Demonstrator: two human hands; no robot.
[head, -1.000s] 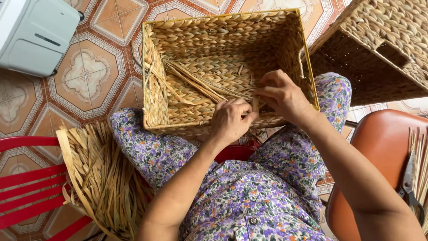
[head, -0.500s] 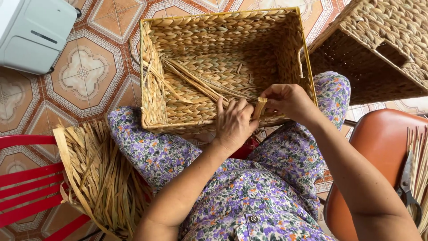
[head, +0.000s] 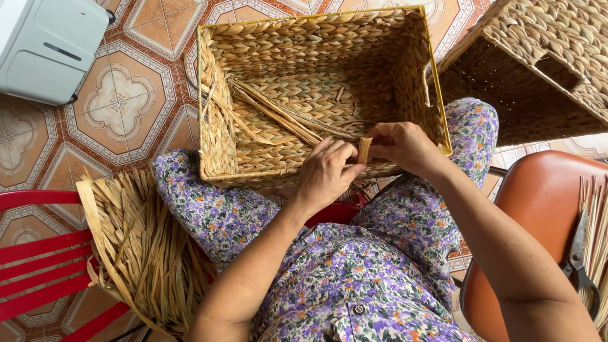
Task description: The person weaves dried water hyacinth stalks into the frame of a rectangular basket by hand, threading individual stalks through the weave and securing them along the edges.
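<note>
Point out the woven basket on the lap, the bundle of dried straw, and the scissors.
woven basket [head: 218, 136]: head view, left wall.
bundle of dried straw [head: 142, 247]: head view, middle of the bundle.
scissors [head: 577, 250]: head view, blades near the pivot.

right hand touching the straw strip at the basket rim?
Touching. Head view: right hand fingers pinch the short strip over the woven basket near rim, left hand fingers against it too.

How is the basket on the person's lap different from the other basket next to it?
The lap basket sits upright with its open top facing the camera, so its inside shows; the side basket is tipped, with its open side turned toward the lap. Loose strands lie inside the lap basket, and both hands, left hand and right hand, work a strand at its near rim; nobody touches the side basket. Only the side basket shows a cut-out handle hole. Both are woven from the same tan fibre.
</note>
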